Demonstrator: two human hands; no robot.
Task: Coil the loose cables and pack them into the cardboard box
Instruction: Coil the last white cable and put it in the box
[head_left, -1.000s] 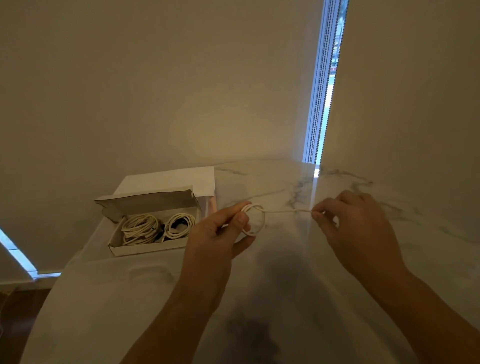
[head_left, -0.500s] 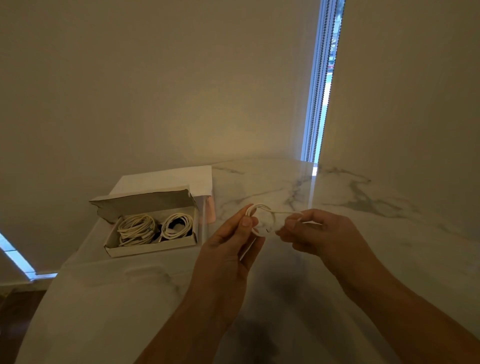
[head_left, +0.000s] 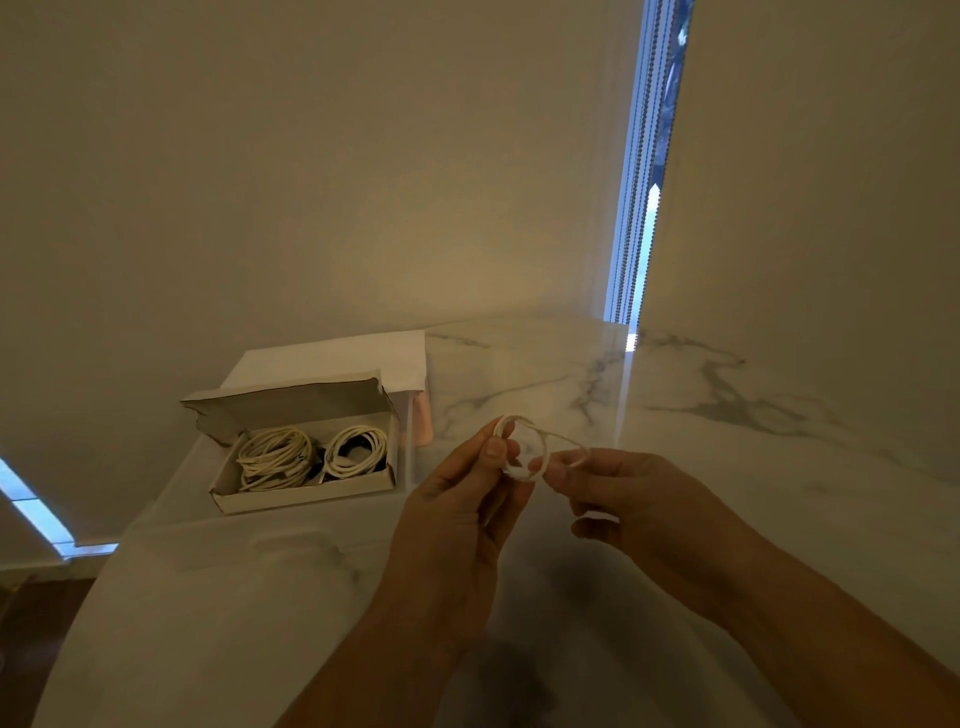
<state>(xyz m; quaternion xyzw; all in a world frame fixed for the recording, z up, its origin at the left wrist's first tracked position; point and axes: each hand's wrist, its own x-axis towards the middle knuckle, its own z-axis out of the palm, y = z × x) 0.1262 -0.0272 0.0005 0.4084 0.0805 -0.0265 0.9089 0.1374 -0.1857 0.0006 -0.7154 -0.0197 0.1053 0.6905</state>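
A thin white cable (head_left: 540, 441) is wound into a small loop above the marble table. My left hand (head_left: 467, 499) pinches the loop between thumb and fingers. My right hand (head_left: 618, 493) holds the cable's free end right beside the loop, fingers closed on it. To the left stands an open cardboard box (head_left: 306, 493) with its lid flap raised. Inside it lie a cream coiled cable (head_left: 272, 457) on the left and a white coiled cable (head_left: 358, 451) on the right.
The marble table (head_left: 727, 415) runs to a wall corner at the back. A white sheet or flat package (head_left: 337, 358) lies behind the box, with a pinkish object (head_left: 423, 421) beside it. A narrow window strip with bead chains (head_left: 644, 182) is at the corner. The table's left edge curves near the floor.
My right hand has moved left, from a stretched-out cable to right against the loop. The straight stretch of cable has shortened into the coil held by my left hand.
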